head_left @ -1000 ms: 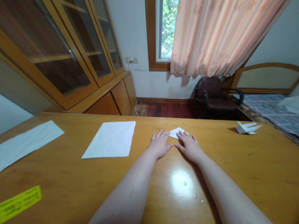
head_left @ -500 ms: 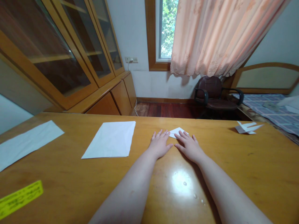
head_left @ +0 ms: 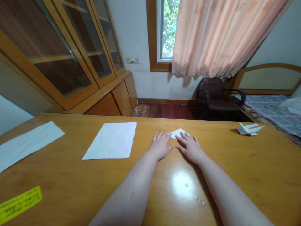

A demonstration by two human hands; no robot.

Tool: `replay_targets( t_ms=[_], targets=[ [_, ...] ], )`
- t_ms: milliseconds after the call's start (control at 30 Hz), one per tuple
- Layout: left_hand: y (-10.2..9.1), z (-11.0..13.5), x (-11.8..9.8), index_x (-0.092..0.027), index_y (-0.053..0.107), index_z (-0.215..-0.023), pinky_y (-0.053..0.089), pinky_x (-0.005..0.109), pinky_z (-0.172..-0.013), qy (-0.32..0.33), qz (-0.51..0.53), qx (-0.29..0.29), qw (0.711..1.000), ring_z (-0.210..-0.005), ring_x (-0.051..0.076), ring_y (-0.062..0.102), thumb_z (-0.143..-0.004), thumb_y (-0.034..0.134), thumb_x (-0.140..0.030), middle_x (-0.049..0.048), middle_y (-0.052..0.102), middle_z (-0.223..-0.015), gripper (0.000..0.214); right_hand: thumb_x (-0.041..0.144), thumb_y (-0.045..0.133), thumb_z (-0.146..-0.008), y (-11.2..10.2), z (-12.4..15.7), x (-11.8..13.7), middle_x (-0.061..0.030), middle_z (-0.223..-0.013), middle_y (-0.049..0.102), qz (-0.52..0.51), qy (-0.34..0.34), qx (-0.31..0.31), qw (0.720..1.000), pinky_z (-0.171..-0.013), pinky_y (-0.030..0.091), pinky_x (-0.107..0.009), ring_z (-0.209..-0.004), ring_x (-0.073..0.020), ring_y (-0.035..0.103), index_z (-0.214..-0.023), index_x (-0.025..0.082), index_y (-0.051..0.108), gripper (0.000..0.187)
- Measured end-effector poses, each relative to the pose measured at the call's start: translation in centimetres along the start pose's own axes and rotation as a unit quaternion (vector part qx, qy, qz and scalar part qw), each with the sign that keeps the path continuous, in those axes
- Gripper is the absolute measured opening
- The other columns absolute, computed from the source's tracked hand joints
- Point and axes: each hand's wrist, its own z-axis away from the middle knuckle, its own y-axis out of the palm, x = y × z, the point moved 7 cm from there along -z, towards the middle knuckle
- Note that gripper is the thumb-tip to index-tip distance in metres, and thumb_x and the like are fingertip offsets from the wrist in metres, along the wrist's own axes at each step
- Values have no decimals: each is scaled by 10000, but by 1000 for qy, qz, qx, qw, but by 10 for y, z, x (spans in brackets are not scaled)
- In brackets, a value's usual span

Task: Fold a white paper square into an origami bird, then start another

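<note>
A small folded piece of white paper (head_left: 179, 132) lies on the wooden table (head_left: 70, 188), towards its far edge. My left hand (head_left: 161, 145) rests flat with fingers spread, its fingertips at the paper's left corner. From the other side my right hand (head_left: 191, 147) lies open, index and middle fingertips on the paper's lower right part. Both hands hide some of the paper's near edges. Neither hand grips anything. To the left lies a stack of square white paper sheets (head_left: 110, 140). A folded paper crane (head_left: 249, 129) stands at the far right of the table.
A long white paper strip (head_left: 28, 144) lies at the table's left, with a yellow label (head_left: 20, 204) nearer me. Beyond the table are a glass-fronted cabinet (head_left: 94, 82), a brown armchair (head_left: 215, 94), a pink curtain (head_left: 211, 37) and a bed (head_left: 265, 105).
</note>
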Motion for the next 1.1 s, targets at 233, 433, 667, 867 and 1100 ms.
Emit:
replay_targets(
  t_ms=[233,433,667,867,1100],
  targets=[
    [1,-1,1,-278,265,-1420,84,511,-1132,7,7,-13,1000,-1393,250,168,-859,389,-544,12,262,-1505,633,544,393,-878,1,0,-1,-40,-1495,283,-4,0,1,1000,-1076,139,-588,-1372,-283,235,-1359,334,406,524],
    [2,-1,1,-278,262,-1421,79,515,-1131,6,6,-8,1000,-1397,255,153,-857,384,-554,14,250,-1509,640,545,387,-879,0,1,-1,-36,-1494,284,-3,0,0,1000,-1078,139,-585,-1373,-280,232,-1360,324,405,529],
    [1,-1,1,-274,270,-1420,72,516,-1132,9,14,-12,1000,-1394,255,161,-857,391,-546,10,254,-1508,637,539,400,-878,1,0,-2,-43,-1492,292,-7,-5,-5,1000,-1073,147,-590,-1371,-284,238,-1356,326,409,524],
    [2,-1,1,-269,285,-1415,83,526,-1127,12,20,-20,1000,-1391,262,170,-853,416,-536,13,269,-1502,636,546,399,-876,2,0,-3,-52,-1485,306,-15,-9,-14,1000,-1068,149,-600,-1367,-293,246,-1351,326,416,524],
    [2,-2,2,-273,292,-1413,87,534,-1124,13,28,-25,999,-1388,265,181,-853,427,-528,16,276,-1499,630,541,408,-875,2,0,-2,-51,-1484,308,-18,-10,-15,1000,-1061,151,-612,-1366,-295,248,-1348,332,420,517]
  ],
)
